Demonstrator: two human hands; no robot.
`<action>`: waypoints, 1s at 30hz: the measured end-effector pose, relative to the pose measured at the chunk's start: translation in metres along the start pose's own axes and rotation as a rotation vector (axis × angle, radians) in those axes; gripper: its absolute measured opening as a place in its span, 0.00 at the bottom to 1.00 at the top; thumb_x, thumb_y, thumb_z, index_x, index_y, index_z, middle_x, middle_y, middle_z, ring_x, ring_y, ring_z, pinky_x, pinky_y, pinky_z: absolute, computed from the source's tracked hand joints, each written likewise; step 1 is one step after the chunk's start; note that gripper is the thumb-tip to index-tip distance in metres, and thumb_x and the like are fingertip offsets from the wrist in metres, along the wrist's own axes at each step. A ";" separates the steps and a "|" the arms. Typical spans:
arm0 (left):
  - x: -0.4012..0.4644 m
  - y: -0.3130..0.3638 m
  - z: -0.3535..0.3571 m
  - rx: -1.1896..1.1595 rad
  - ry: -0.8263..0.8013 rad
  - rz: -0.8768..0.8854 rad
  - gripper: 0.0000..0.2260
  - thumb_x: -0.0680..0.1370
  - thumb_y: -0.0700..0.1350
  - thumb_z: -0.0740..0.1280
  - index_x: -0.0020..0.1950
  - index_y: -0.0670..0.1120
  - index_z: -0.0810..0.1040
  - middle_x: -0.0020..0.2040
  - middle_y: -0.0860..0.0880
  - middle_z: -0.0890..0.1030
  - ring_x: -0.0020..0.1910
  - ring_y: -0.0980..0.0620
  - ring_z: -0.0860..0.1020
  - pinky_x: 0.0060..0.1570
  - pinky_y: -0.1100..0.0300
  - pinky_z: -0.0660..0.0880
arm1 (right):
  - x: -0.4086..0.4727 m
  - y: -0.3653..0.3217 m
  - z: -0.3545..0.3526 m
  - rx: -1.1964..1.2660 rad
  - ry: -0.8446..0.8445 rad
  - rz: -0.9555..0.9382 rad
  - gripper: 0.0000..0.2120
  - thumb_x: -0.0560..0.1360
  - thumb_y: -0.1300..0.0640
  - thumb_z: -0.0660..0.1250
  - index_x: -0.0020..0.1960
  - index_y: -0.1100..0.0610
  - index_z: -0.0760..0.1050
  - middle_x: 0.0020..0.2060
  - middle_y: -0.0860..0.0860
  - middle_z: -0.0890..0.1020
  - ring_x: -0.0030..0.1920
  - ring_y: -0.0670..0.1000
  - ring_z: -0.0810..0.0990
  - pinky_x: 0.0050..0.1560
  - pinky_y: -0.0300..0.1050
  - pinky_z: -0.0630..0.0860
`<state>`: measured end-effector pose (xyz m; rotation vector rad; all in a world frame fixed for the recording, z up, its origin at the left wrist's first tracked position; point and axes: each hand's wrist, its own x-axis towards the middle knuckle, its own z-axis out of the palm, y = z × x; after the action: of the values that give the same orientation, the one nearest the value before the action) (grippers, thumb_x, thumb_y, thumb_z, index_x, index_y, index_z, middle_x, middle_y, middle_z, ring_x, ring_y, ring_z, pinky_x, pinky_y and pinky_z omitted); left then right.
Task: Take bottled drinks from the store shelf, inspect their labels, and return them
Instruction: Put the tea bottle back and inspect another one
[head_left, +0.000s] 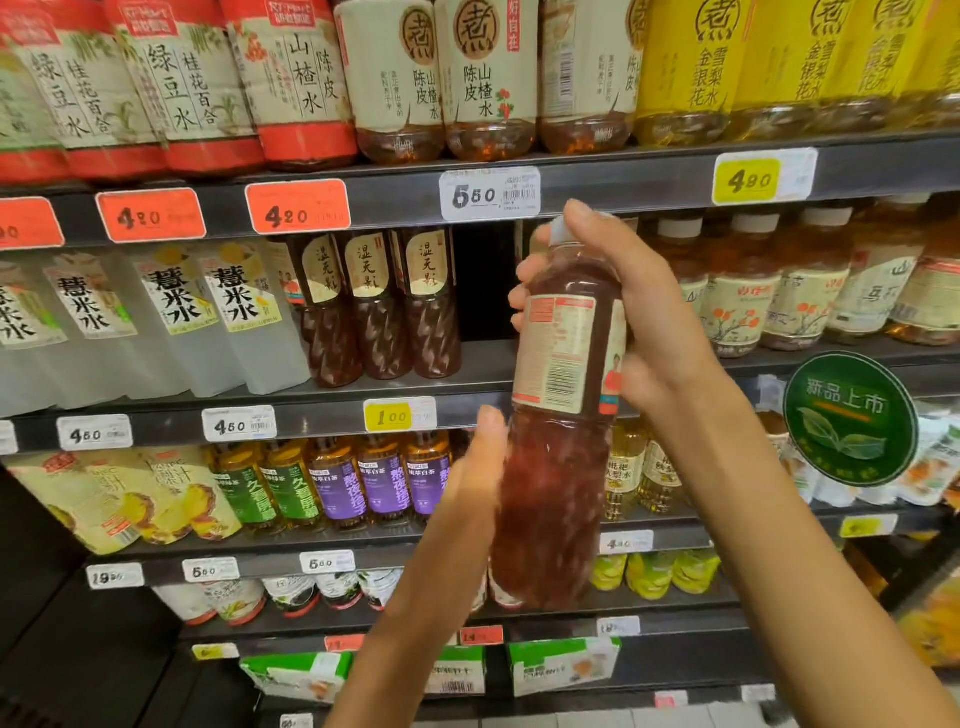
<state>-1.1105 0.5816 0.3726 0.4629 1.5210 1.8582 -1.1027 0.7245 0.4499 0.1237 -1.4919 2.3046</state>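
I have one red drink bottle (561, 415) held upright in front of the second shelf (467, 374), back label and barcode facing me. My right hand (639, 322) wraps its upper half; my left hand (478, 467), fingers straight, touches the lower side. Risk, as I judge it: the bottle's bottom hangs unsupported, so a loosened grip lets it slide. Three matching dark bottles (384, 312) stand beside an open gap.

bottle (558, 415) label print blurred (unreadable), top-shelf bottles (467, 67) cropped above
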 end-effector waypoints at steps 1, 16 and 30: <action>-0.002 0.001 0.000 0.088 0.006 0.046 0.22 0.62 0.74 0.64 0.41 0.58 0.83 0.45 0.53 0.85 0.49 0.53 0.83 0.56 0.50 0.77 | 0.000 -0.002 -0.001 -0.077 0.035 -0.053 0.10 0.76 0.51 0.65 0.48 0.58 0.75 0.37 0.53 0.83 0.38 0.52 0.84 0.43 0.47 0.80; -0.009 -0.017 -0.002 -0.374 -0.501 -0.074 0.31 0.71 0.67 0.64 0.55 0.40 0.79 0.43 0.42 0.81 0.38 0.46 0.81 0.41 0.54 0.79 | 0.004 0.014 -0.003 0.334 -0.181 0.134 0.14 0.77 0.48 0.61 0.50 0.59 0.74 0.36 0.54 0.80 0.37 0.52 0.81 0.41 0.46 0.80; 0.000 -0.008 -0.007 -0.350 -0.458 -0.099 0.33 0.72 0.69 0.57 0.51 0.40 0.79 0.38 0.41 0.80 0.32 0.46 0.80 0.35 0.56 0.79 | 0.004 0.006 -0.004 0.230 -0.184 0.070 0.18 0.78 0.44 0.59 0.55 0.59 0.75 0.40 0.56 0.84 0.44 0.54 0.84 0.48 0.49 0.81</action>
<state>-1.1122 0.5773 0.3630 0.5846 0.8819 1.7420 -1.1082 0.7266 0.4440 0.3616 -1.3261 2.5760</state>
